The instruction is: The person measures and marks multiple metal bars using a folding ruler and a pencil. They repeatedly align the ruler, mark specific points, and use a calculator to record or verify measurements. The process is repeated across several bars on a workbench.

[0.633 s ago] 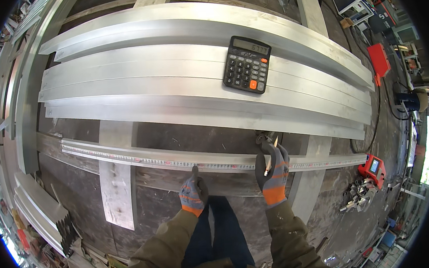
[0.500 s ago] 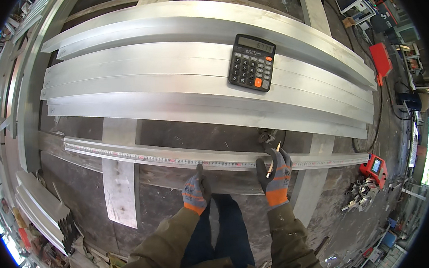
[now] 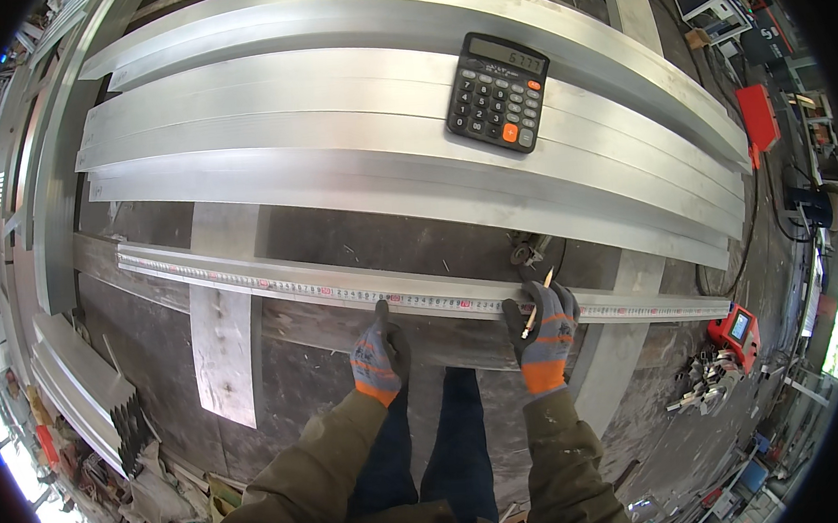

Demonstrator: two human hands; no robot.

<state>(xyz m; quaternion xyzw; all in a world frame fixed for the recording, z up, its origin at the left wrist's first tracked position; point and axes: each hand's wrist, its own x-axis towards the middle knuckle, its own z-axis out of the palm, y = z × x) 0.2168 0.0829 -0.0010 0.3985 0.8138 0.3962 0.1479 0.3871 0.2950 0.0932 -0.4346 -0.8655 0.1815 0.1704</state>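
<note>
A measuring tape (image 3: 343, 293) lies extended along a slim silver metal bar (image 3: 294, 274), running left to right in front of me. Its red case (image 3: 736, 328) rests at the right end. My left hand (image 3: 379, 354), in a grey glove with an orange cuff, reaches the tape's near edge with one fingertip and holds nothing. Gloved the same way, my right hand (image 3: 547, 338) grips a pencil (image 3: 538, 308), its tip pointing up and away. That hand rests over the tape and the bar, covering a short stretch of both.
Several long silver metal profiles (image 3: 265, 136) lie beyond the bar, with a black calculator (image 3: 496, 93) on them. Flat crossbars (image 3: 228, 357) run beneath. Cut profiles (image 3: 78, 392) stand at the left. Metal scraps (image 3: 709, 377) lie near the tape case. A red object (image 3: 759, 119) sits far right.
The view has shifted, so the profiles and calculator sit higher in the picture. My legs are farther apart. Both hands stay at the tape, the pencil still in the right one.
</note>
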